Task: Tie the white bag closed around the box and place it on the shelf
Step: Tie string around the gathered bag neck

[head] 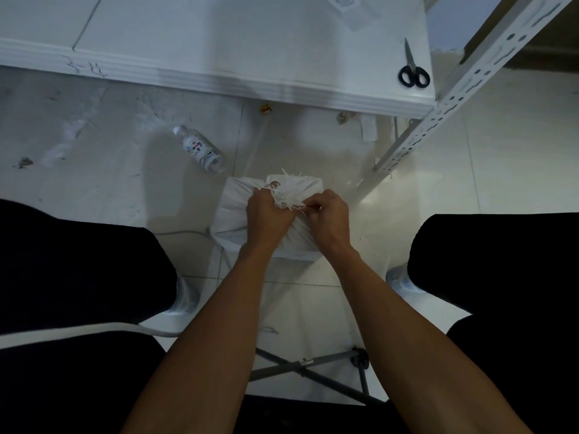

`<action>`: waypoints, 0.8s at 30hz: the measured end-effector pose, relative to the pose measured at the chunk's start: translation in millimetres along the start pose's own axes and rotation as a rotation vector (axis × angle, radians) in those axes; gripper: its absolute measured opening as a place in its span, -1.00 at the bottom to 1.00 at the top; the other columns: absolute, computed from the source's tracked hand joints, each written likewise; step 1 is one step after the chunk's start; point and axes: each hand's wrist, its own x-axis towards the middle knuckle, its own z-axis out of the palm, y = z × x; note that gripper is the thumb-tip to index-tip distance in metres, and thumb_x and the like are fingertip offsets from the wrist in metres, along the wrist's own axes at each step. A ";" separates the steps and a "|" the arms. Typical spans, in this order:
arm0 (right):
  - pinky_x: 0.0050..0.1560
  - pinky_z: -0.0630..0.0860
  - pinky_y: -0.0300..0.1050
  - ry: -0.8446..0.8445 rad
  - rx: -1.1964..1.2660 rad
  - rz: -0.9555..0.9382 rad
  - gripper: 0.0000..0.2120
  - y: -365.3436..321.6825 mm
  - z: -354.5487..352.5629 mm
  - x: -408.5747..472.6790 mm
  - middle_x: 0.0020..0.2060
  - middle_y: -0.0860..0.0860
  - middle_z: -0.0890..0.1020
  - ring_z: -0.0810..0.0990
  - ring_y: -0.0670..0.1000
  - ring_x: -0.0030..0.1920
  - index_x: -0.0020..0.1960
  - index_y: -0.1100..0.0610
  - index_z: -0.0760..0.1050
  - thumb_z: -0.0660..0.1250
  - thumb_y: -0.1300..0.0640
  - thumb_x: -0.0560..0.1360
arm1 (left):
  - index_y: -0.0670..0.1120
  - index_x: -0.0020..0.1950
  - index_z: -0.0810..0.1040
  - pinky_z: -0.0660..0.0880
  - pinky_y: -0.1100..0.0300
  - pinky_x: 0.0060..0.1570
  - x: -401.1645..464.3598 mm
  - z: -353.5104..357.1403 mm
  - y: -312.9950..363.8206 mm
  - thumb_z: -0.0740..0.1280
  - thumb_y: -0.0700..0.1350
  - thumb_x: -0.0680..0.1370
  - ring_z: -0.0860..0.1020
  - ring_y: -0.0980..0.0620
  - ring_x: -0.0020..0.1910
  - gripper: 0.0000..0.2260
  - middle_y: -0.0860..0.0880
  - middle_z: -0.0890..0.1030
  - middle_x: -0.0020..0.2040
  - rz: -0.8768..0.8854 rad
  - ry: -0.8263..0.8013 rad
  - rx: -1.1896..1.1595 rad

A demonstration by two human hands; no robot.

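Observation:
A white woven bag [233, 211] wraps a box-shaped load and rests on the tiled floor between my knees. Its gathered mouth [289, 191] sticks up as a frayed white tuft on top. My left hand [268, 214] is closed around the base of that tuft from the left. My right hand [329, 214] pinches loose white strands at the tuft's right side. The box itself is hidden inside the bag. A white metal shelf upright [463, 89] with punched holes rises at the upper right.
A white table [219, 42] spans the top, with black-handled scissors [413, 72] near its right edge. A plastic bottle [202, 150] lies on the floor to the bag's left. My dark-trousered legs flank the bag. A folding stool frame [313, 368] sits below my arms.

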 end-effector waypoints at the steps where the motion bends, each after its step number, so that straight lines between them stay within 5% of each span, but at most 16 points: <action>1: -0.11 0.54 0.00 0.000 -0.007 0.004 -0.85 -0.2 0.2 0.3 -0.22 0.16 0.65 0.59 0.10 -0.20 -0.18 0.26 0.69 0.37 0.41 0.35 | 0.02 -0.22 0.50 0.57 -0.02 -0.23 0.1 1.0 -0.7 0.43 0.05 0.35 0.61 -0.08 -0.17 -0.83 0.00 0.64 -0.24 0.000 0.002 0.004; 4: -0.09 0.52 -0.07 -0.020 0.002 0.007 -0.87 0.2 -0.7 1.1 -0.19 0.15 0.66 0.59 0.10 -0.16 -0.14 0.25 0.69 0.39 0.38 0.39 | 0.00 -0.17 0.53 0.58 -0.02 -0.20 2.1 1.4 -6.2 0.45 0.01 0.36 0.61 -0.08 -0.15 -0.84 -0.04 0.64 -0.19 0.001 -0.004 0.002; 8: -0.13 0.40 -0.51 -0.120 0.049 0.037 -0.85 3.4 -7.3 8.8 -0.07 0.13 0.69 0.55 -0.05 -0.14 0.00 0.25 0.69 0.42 0.32 0.45 | -0.15 0.07 0.60 0.51 0.18 -0.03 8.3 -6.1 -5.3 0.50 -0.14 0.41 0.61 -0.01 0.01 -0.73 -0.08 0.66 0.02 -0.061 -0.096 -0.085; 12: 0.19 0.52 -0.08 -0.239 0.090 0.118 -0.68 4.2 -6.9 13.1 0.08 0.09 0.65 0.56 -0.04 0.05 0.14 0.11 0.64 0.40 0.23 0.39 | -0.14 0.17 0.56 0.57 0.14 0.00 13.4 -17.1 2.7 0.46 -0.21 0.43 0.64 -0.01 -0.01 -0.67 -0.05 0.66 0.03 -0.145 -0.143 -0.305; 16: 0.21 0.51 0.03 -0.225 0.148 0.148 -0.64 -9.5 -17.2 8.7 0.14 0.02 0.61 0.54 0.06 0.18 0.13 -0.07 0.60 0.36 0.12 0.35 | -0.04 0.05 0.56 0.57 0.08 -0.04 15.4 -30.8 15.9 0.46 -0.20 0.44 0.61 0.03 -0.12 -0.78 0.01 0.64 -0.10 -0.143 -0.055 -0.358; 21: 0.31 0.41 0.07 -0.203 0.109 0.125 -0.63 -36.3 -41.8 3.8 0.18 0.02 0.57 0.45 0.14 0.25 0.18 -0.08 0.58 0.39 0.13 0.39 | -0.04 0.01 0.57 0.45 0.40 -0.19 8.9 -51.6 39.9 0.41 -0.19 0.49 0.54 0.14 -0.18 -0.87 0.09 0.59 -0.16 -0.065 -0.047 -0.245; 24: 0.32 0.38 0.03 -0.195 0.087 0.088 -0.65 -50.5 -56.7 2.6 0.18 0.02 0.54 0.41 0.13 0.26 0.19 -0.07 0.58 0.39 0.14 0.42 | -0.08 0.01 0.59 0.51 0.25 -0.08 2.9 -66.2 49.3 0.40 -0.22 0.48 0.56 0.04 -0.11 -0.87 -0.04 0.61 -0.08 -0.023 -0.075 -0.178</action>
